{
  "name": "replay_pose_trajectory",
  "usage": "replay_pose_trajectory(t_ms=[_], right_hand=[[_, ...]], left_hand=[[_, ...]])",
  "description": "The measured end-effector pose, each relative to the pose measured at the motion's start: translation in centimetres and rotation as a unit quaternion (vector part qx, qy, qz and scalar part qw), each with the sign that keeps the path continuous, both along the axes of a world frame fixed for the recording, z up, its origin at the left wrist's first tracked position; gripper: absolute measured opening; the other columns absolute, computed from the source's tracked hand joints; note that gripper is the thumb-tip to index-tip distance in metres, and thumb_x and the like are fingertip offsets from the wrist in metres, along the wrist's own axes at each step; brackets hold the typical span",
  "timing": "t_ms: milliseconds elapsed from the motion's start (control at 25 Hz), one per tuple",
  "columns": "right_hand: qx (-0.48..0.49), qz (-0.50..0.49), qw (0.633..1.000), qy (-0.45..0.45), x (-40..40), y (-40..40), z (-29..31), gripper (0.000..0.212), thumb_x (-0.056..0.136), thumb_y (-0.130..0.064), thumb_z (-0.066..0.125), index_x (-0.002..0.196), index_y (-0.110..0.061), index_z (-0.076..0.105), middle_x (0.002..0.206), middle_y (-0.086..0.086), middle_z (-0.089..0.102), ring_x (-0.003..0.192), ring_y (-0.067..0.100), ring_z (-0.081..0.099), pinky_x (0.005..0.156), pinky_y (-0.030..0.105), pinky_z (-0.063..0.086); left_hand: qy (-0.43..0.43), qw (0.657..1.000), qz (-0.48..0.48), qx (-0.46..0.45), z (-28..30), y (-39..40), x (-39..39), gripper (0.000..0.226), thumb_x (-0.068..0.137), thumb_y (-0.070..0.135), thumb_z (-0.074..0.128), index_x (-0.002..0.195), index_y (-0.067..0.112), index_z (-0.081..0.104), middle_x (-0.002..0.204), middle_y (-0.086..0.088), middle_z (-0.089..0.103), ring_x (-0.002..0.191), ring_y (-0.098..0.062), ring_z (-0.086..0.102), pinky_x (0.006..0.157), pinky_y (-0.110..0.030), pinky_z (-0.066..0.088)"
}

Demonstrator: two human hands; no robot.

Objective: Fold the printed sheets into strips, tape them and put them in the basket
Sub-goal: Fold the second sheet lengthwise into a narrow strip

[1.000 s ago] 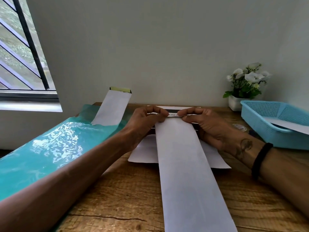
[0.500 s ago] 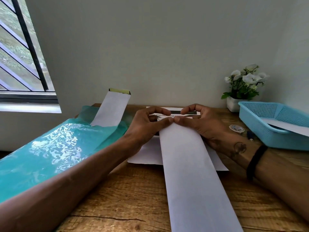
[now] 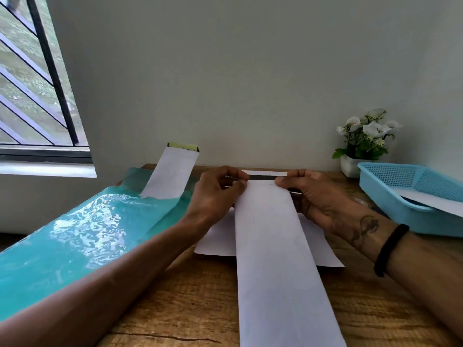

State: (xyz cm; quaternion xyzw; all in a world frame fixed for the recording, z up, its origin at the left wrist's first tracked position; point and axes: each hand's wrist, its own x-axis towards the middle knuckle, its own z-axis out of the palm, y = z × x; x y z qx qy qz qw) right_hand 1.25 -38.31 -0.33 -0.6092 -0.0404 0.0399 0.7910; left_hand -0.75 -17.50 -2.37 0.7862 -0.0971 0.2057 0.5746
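Observation:
A long white folded strip (image 3: 278, 259) runs down the middle of the wooden table (image 3: 195, 309) toward me, lying over a flat white sheet (image 3: 218, 239). My left hand (image 3: 215, 191) pinches the strip's far left corner and my right hand (image 3: 323, 194) pinches its far right corner. Beyond the fingers, the printed dark band of a sheet (image 3: 265, 175) shows. The blue plastic basket (image 3: 400, 194) stands at the right with a white strip (image 3: 436, 201) lying inside it. A second folded strip (image 3: 172, 174) rests at the left on a teal folder.
A glossy teal plastic folder (image 3: 82, 241) covers the table's left side. A small white pot of white flowers (image 3: 363, 141) stands at the back right by the wall. A barred window (image 3: 32, 78) is at the left. Something small, partly hidden, lies behind my right wrist.
My two thumbs, which met at the middle of the strip's far edge half a second ago, have slid apart to its corners.

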Motion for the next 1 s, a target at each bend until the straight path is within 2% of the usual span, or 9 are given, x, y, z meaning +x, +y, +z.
replay_pose_trajectory(t_ms=[120,200,280,400,600,720,800,920,1000], right_hand=[[-0.001,-0.011,1.000,-0.010,0.0,0.2,-0.1,0.014,0.087,-0.004,0.076,0.096,-0.009,0.066,0.078,0.008,0.076,0.065,0.018,0.073,0.055,0.026,0.060],[0.029,0.000,0.999,-0.019,-0.1,0.5,0.1,0.016,0.092,-0.015,0.073,0.104,-0.006,0.067,0.086,0.011,0.078,0.074,0.021,0.075,0.061,0.027,0.061],[0.043,0.039,0.998,-0.032,-0.5,0.6,0.5,0.024,0.098,-0.026,0.068,0.108,-0.004,0.064,0.099,0.014,0.080,0.087,0.025,0.078,0.074,0.034,0.064],[-0.076,0.057,0.990,-0.108,-1.3,1.0,0.6,0.033,0.100,-0.032,0.064,0.115,-0.003,0.066,0.109,0.007,0.080,0.106,0.027,0.075,0.094,0.045,0.060],[-0.269,-0.054,0.923,-0.270,-1.4,1.5,-0.5,0.021,0.088,-0.027,0.081,0.107,-0.024,0.073,0.107,-0.008,0.078,0.101,0.008,0.073,0.088,0.032,0.061],[-0.209,-0.066,0.960,-0.173,-0.8,0.9,-0.8,0.040,0.083,-0.024,0.085,0.119,-0.021,0.068,0.117,0.003,0.073,0.102,0.024,0.074,0.086,0.042,0.063],[-0.096,0.040,0.993,-0.060,-0.7,0.6,-0.8,0.047,0.082,-0.014,0.085,0.124,-0.010,0.065,0.119,0.018,0.074,0.098,0.036,0.076,0.085,0.047,0.063],[-0.051,0.166,0.985,0.005,-0.9,0.2,-0.5,0.046,0.082,-0.005,0.079,0.125,-0.001,0.064,0.117,0.024,0.074,0.095,0.033,0.075,0.081,0.040,0.064],[-0.054,0.166,0.985,0.001,-0.7,0.0,-0.2,0.045,0.078,-0.001,0.079,0.122,0.001,0.066,0.116,0.022,0.075,0.093,0.029,0.077,0.078,0.035,0.064]], left_hand=[[-0.148,0.965,0.070,0.205,-0.4,0.1,0.1,0.012,0.095,0.034,0.073,0.102,0.030,0.081,0.097,0.017,0.070,0.090,0.000,0.065,0.078,-0.017,0.053],[-0.165,0.961,0.054,0.216,-0.1,-0.3,-0.3,0.021,0.099,0.043,0.066,0.105,0.030,0.081,0.095,0.015,0.072,0.084,-0.001,0.067,0.075,-0.023,0.056],[-0.102,0.982,0.019,0.158,0.4,-1.0,-1.0,0.038,0.103,0.053,0.054,0.105,0.026,0.081,0.091,0.012,0.078,0.081,-0.003,0.073,0.074,-0.027,0.061],[0.057,0.997,-0.042,-0.024,1.4,-1.2,-1.4,0.056,0.102,0.063,0.045,0.102,0.019,0.081,0.094,0.001,0.081,0.085,-0.009,0.077,0.070,-0.020,0.060],[0.163,0.969,-0.045,-0.182,1.1,-0.1,-0.8,0.028,0.102,0.029,0.063,0.110,0.005,0.076,0.109,-0.020,0.077,0.098,-0.034,0.075,0.083,-0.044,0.063],[0.190,0.946,0.005,-0.262,1.2,0.0,-0.8,0.021,0.097,0.022,0.068,0.107,0.004,0.074,0.108,-0.022,0.076,0.095,-0.036,0.074,0.082,-0.047,0.064],[0.188,0.939,0.039,-0.287,1.3,0.2,-0.5,0.018,0.095,0.022,0.071,0.107,0.009,0.073,0.108,-0.020,0.075,0.100,-0.036,0.073,0.086,-0.049,0.063],[0.189,0.928,0.061,-0.315,1.2,0.7,0.0,0.014,0.095,0.024,0.071,0.105,0.014,0.072,0.111,-0.017,0.074,0.105,-0.036,0.071,0.094,-0.054,0.060],[0.189,0.924,0.061,-0.327,1.2,0.8,-0.1,0.013,0.096,0.023,0.070,0.105,0.015,0.072,0.112,-0.015,0.074,0.105,-0.034,0.071,0.093,-0.051,0.061]])
